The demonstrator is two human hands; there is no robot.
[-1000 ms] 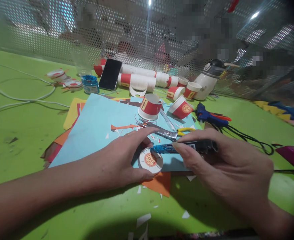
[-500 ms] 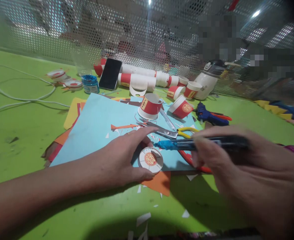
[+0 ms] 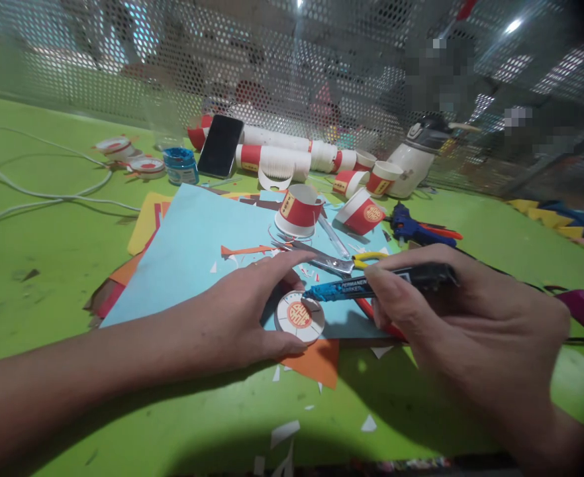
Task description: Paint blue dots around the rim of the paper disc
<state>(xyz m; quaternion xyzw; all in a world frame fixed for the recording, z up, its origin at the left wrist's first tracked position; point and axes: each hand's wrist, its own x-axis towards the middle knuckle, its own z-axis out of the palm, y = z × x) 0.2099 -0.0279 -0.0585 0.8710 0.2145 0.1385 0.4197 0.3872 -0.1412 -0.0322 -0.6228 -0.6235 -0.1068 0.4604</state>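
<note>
Closest in, one left hand (image 3: 242, 311) has its thumb and fingers around one white disc (image 3: 299, 317), pinching opposite sides of its rim, and that disc sits at the near edge of one light-blue sheet (image 3: 207, 222), just above an orange paper scrap (image 3: 316, 363). On the other side, one right hand (image 3: 475, 338) pinches one permanent marker (image 3: 349, 288) between thumb and fingers, and here's the change: half a second ago that blue-smeared end was off to the right, now it's back at the disc's upper rim, beside a few small blue dots; contact is too fine to call. It suggests the dotting is under way again, with the disc held steady. Just beyond, one pair of scissors (image 3: 332, 263) lies on the sheet; then five loose paper cups (image 3: 298, 215), two nearer and three behind, with one glue gun (image 3: 411, 225) to the right. Further back: one blue paint jar (image 3: 181, 167), two round red-and-white pieces (image 3: 146, 165), one phone (image 3: 221, 146) and one jug (image 3: 414, 165), all before a perforated screen (image 3: 123, 86).
</note>
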